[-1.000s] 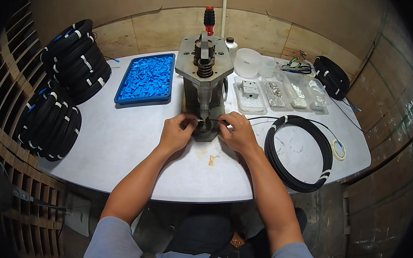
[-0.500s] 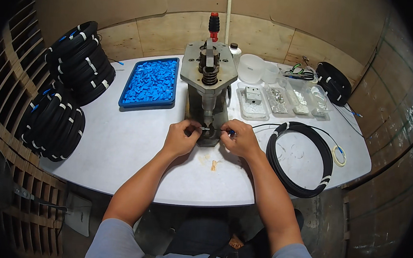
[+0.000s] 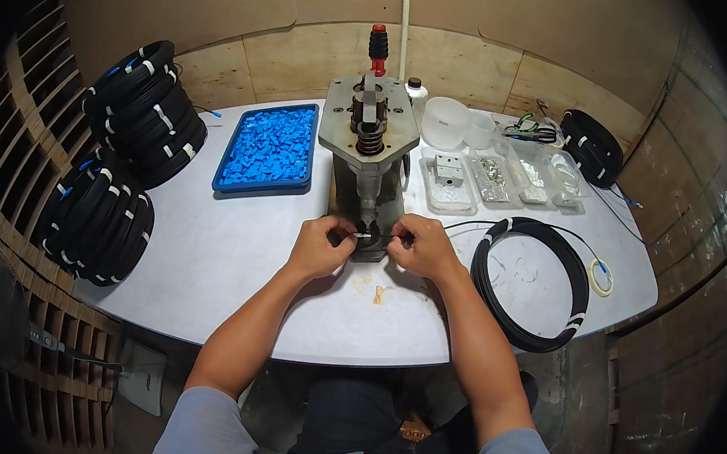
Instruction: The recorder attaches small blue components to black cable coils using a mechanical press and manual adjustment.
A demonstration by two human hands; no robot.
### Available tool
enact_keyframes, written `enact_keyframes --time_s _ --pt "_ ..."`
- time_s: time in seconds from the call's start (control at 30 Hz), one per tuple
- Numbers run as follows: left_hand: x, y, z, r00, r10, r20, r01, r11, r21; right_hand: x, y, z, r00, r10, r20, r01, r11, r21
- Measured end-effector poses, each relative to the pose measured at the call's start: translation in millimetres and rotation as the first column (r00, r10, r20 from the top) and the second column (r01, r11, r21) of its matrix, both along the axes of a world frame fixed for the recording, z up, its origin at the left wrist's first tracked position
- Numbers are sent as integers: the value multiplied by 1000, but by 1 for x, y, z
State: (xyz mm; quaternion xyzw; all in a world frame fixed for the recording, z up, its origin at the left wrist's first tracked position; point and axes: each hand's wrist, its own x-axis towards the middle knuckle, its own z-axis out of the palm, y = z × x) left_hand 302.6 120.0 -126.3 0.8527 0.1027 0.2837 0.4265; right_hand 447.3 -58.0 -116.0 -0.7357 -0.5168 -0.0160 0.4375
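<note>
Both my hands meet at the foot of a grey metal bench press (image 3: 368, 139), one on each side of its lower die. With thumb and forefinger pressed together, my left hand (image 3: 322, 246) pinches a small silvery metal piece (image 3: 363, 235), which points into the gap under the ram. My right hand (image 3: 426, 248) is closed around the end of a black cable (image 3: 463, 225); its tip is hidden by the fingers and die. That cable runs right to a black cable coil (image 3: 480, 277) lying flat on the table.
A blue tray (image 3: 261, 191) of small blue pieces stands left of the press. Stacked black coils (image 3: 139, 118) are farther left. Clear trays (image 3: 449, 206) with metal parts, white tubs (image 3: 445, 123) and another coil (image 3: 592, 150) are at the back right. A tape roll (image 3: 601, 278) lies beside the flat coil.
The whole view has shifted slightly. A blue bit seen at my right fingers before is now hidden. Both hands stay at the die with little movement.
</note>
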Motion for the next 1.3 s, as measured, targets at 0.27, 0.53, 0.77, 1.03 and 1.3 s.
enact_keyframes --time_s 0.27,0.53,0.77,1.03,1.3 --pt "-1 0 0 1000 3 -4 -3 1000 19 -3 0 3 1000 11 25 -12 999 36" --pt "-3 -3 5 997 8 -75 -7 1000 23 -3 -8 4 997 53 48 -54 998 37" --pt "-6 -5 4 999 -14 -52 14 1000 8 -5 -12 2 998 54 12 -55 998 35" --pt "-7 -6 2 999 -35 23 34 999 30 -4 -12 0 997 59 45 -61 997 39" --pt "-10 -6 7 999 -40 12 40 998 44 -3 -12 1 993 54 109 -59 997 45"
